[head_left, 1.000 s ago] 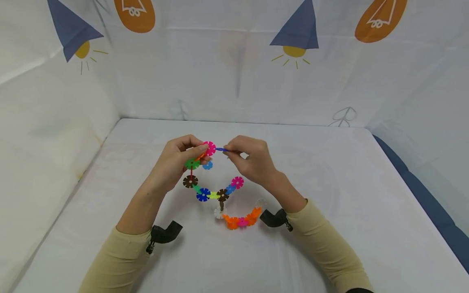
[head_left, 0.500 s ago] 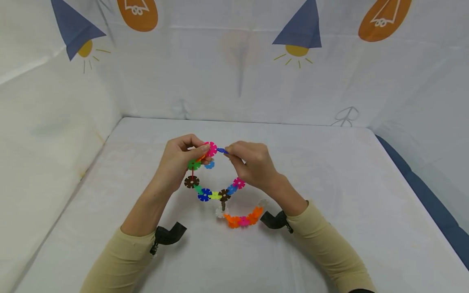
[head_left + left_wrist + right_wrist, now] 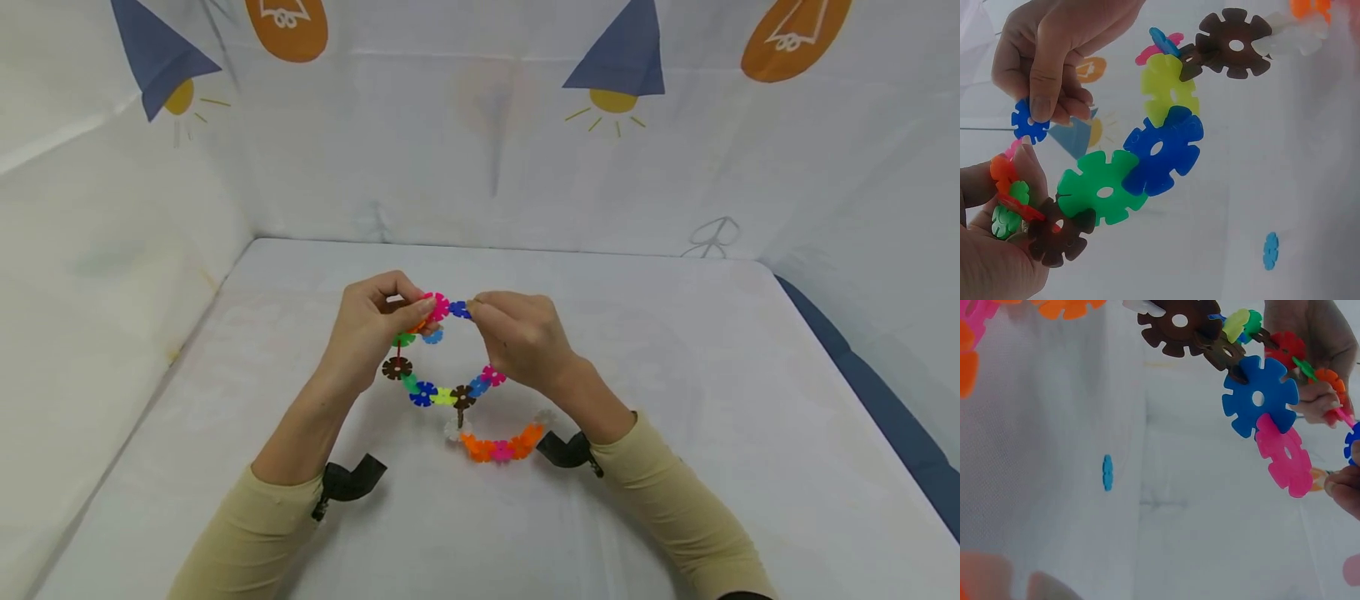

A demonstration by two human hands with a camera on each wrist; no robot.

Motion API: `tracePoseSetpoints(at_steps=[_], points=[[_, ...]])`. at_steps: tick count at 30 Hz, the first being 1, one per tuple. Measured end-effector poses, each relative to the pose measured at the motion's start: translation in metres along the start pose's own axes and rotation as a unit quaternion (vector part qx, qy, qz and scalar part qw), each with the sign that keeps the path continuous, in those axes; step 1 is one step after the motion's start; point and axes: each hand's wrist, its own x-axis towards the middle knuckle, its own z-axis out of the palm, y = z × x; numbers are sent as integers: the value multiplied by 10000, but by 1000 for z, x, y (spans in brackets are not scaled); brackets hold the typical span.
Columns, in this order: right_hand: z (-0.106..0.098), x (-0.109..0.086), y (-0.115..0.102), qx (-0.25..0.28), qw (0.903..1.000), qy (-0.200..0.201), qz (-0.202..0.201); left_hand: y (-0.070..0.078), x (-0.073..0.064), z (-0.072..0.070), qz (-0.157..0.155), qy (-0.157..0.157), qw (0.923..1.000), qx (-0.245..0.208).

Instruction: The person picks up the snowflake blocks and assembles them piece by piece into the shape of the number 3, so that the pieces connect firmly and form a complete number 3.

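Note:
My left hand [image 3: 367,333] pinches the pink notched disc [image 3: 437,307] at the upper end of a chain of interlocking flower-shaped plastic discs. Between thumb and fingers of my right hand [image 3: 525,337] is a dark blue disc [image 3: 1030,122], its edge right at the pink one. From the left hand the chain runs through an orange, a green, a red and a brown disc [image 3: 397,367]. It curves on through green, blue and yellow [image 3: 1169,87] to another brown one, then light blue [image 3: 1260,397] and a pink end disc [image 3: 1285,456].
From the second brown disc a branch hangs towards me, with whitish, orange [image 3: 480,450] and pink discs. A loose light blue disc [image 3: 432,337] lies on the white table [image 3: 675,375] beyond the chain. White fabric walls [image 3: 420,150] stand behind and at the sides.
The dark blue disc has turned from edge-on to showing its face, as my right hand rotated slightly. The left hand keeps its hold on the pink disc. The head view has shifted a little.

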Motion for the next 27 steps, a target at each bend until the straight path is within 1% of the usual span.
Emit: tracePoseSetpoints(at_steps=[4,8,11,15,21,27], points=[[-2,-1,1,-62,10000,11,-46,0,1,0,55,-82,9999,47],[-2,0,2,222,9997,33,9,0,1,-3,93,-227,9997,-10],[-3,0,2,526,9985,70,158,1,2,-4,95,-364,9991,-189],[-4,0,3,861,9956,127,344,2,2,-3,88,-465,9982,-371],[-2,0,4,1332,9889,196,634,4,1,-2,77,-489,9978,-435],[-1,2,2,1552,9831,246,943,5,-1,-3,-16,-535,9978,-396]])
